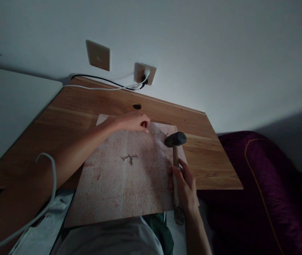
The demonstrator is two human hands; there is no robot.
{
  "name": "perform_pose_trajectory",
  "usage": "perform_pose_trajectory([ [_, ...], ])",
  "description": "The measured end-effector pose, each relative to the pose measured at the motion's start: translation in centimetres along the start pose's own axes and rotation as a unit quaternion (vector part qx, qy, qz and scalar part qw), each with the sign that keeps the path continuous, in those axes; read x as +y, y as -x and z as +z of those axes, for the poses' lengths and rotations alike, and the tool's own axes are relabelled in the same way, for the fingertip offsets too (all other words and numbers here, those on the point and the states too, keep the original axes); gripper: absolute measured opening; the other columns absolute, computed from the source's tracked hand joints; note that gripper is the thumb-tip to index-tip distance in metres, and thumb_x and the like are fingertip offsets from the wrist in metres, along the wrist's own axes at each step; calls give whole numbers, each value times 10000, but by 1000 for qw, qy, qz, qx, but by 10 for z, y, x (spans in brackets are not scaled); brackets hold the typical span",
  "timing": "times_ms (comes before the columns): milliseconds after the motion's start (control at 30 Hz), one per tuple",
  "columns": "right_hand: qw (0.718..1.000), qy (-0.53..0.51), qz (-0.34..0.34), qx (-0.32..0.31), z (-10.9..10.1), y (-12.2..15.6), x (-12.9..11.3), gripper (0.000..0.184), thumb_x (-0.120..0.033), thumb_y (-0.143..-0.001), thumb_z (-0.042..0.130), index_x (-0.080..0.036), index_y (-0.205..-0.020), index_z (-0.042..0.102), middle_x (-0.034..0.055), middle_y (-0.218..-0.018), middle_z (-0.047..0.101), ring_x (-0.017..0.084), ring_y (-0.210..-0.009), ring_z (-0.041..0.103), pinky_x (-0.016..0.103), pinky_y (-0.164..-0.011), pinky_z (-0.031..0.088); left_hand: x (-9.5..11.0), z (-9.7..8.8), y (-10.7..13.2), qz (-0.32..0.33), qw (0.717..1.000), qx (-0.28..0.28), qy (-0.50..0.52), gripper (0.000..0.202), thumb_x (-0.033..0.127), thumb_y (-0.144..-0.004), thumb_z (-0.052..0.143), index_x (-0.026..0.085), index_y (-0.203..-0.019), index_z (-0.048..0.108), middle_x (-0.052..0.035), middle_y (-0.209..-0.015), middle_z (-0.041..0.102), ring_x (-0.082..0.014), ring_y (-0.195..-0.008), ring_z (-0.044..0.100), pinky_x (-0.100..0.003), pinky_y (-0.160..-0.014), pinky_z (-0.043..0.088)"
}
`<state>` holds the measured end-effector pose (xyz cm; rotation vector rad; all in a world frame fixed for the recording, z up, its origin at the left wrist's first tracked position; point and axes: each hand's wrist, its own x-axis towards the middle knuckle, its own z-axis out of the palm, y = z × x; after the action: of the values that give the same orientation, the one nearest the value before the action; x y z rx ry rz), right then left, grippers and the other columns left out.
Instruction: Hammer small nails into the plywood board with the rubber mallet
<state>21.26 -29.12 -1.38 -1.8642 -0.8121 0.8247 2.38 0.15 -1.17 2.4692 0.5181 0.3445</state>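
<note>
A reddish-brown board lies on a wooden desk and overhangs its front edge. My left hand reaches across to the board's far edge with fingers pinched together on something small that I cannot make out. My right hand is wrapped round the wooden handle of a hammer, whose dark head hangs over the board's far right corner, a little right of my left fingertips. A few loose nails lie on the middle of the board.
A white wall rises behind the desk with a blank plate and a socket holding black and white cables. A white cable loops over my left forearm. A purple cushion sits at the right.
</note>
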Motion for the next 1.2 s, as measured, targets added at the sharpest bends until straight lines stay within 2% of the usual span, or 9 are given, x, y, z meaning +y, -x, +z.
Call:
perform_pose_trajectory([
  [167, 1000, 10, 0, 2, 1, 1, -1, 757, -673, -847, 698, -135, -1378, 656, -55, -662, 600, 136, -467, 489, 268, -404, 428, 2, -1, 0, 17, 1000, -8, -2, 77, 234, -890, 746, 172, -895, 790, -52, -861, 761, -164, -797, 666, -291, -779, 444],
  [300, 1000, 8, -8, 4, 2, 1, -1, 738, -663, -861, 693, -146, -1386, 654, -49, -692, 616, 124, -463, 488, 257, -408, 415, 0, 0, -1, 30, 999, -23, 11, 113, 182, -897, 707, 181, -941, 811, -52, -912, 784, -162, -835, 687, -287, -820, 463],
  [433, 1000, 11, -9, 2, 1, 1, 0, 730, -665, -866, 702, -150, -1381, 664, -56, -662, 602, 127, -452, 481, 261, -403, 410, -2, 1, 0, 21, 1000, -7, 10, 124, 258, -886, 770, 174, -971, 803, -56, -936, 780, -159, -821, 679, -274, -788, 467],
  [533, 1000, 7, -3, 2, 1, 1, 1, 737, -668, -864, 710, -152, -1389, 663, -50, -674, 615, 132, -457, 497, 264, -401, 426, 0, 1, 0, 16, 1000, 1, 5, 129, 295, -889, 794, 169, -919, 786, -60, -913, 767, -161, -803, 663, -282, -782, 459],
  [633, 1000, 3, -6, 5, 1, 0, 2, 759, -669, -858, 718, -147, -1406, 656, -46, -682, 623, 133, -454, 501, 265, -393, 423, 3, 0, 0, 25, 1000, -14, 9, 66, 225, -910, 746, 174, -886, 779, -55, -882, 758, -157, -797, 658, -287, -791, 453],
  [733, 1000, 8, -7, 6, 1, 0, 1, 774, -667, -862, 712, -130, -1417, 655, -56, -651, 600, 135, -458, 493, 268, -400, 429, 5, -1, 0, 27, 999, -26, 5, 93, 164, -907, 698, 178, -914, 790, -53, -901, 764, -154, -807, 660, -285, -794, 453],
  [867, 1000, 10, 2, 7, 1, 1, -1, 784, -669, -846, 720, -137, -1418, 653, -56, -639, 603, 136, -451, 496, 261, -396, 416, 3, 0, 2, 18, 1000, -16, 1, 102, 252, -896, 753, 179, -957, 788, -61, -954, 774, -160, -828, 666, -281, -780, 458],
  [967, 1000, 10, 2, 4, 2, 1, -2, 772, -667, -854, 719, -140, -1415, 659, -59, -612, 594, 143, -450, 500, 259, -398, 417, 2, 1, 2, 18, 1000, -6, 0, 123, 300, -905, 780, 178, -917, 769, -61, -920, 764, -163, -812, 657, -283, -770, 448],
  [1200, 1000, 9, -3, 0, 1, 0, 0, 754, -661, -863, 708, -137, -1403, 665, -64, -611, 583, 140, -451, 485, 262, -398, 423, 5, 2, 0, 19, 1000, -24, 7, 34, 157, -911, 730, 165, -904, 762, -59, -914, 766, -162, -823, 670, -283, -795, 444],
])
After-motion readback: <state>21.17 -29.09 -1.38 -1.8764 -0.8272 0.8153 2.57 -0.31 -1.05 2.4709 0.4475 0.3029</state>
